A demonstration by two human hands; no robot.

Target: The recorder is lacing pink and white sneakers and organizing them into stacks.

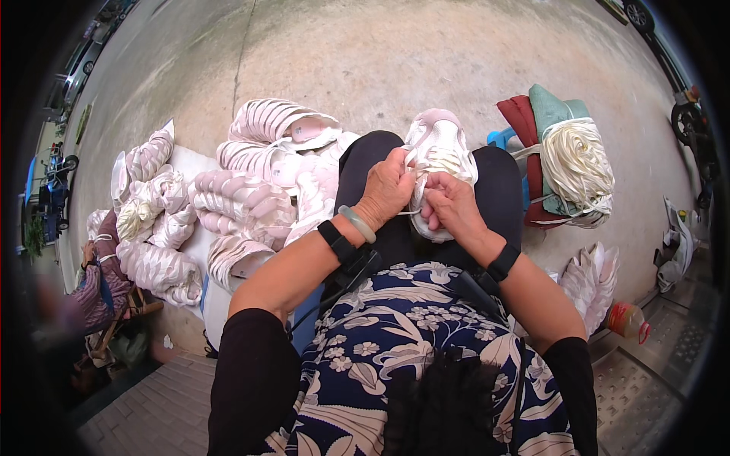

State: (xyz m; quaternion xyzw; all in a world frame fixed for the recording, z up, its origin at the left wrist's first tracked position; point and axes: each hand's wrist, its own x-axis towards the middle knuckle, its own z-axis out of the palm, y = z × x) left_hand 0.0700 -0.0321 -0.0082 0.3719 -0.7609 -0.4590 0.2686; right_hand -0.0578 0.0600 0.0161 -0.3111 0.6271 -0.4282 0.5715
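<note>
A white and pale pink shoe upper (437, 133) rests between my knees, its toe pointing away from me. A white shoelace (409, 213) runs across its opening and out between my hands. My left hand (389, 186) is closed at the upper's left edge, the lace pinched in its fingertips. At the right side of the opening my right hand (455, 204) has its fingers curled and closed on the lace as well. The exact fingertip grip is partly hidden by the knuckles.
Stacks of nested pink-white shoe uppers (242, 201) cover a surface on my left. At the right, a bundle of cream laces (576, 163) hangs over red and green cloth (549, 110). Nearby lie more uppers (591, 281) and a bottle (626, 321). Another person (95, 292) sits far left.
</note>
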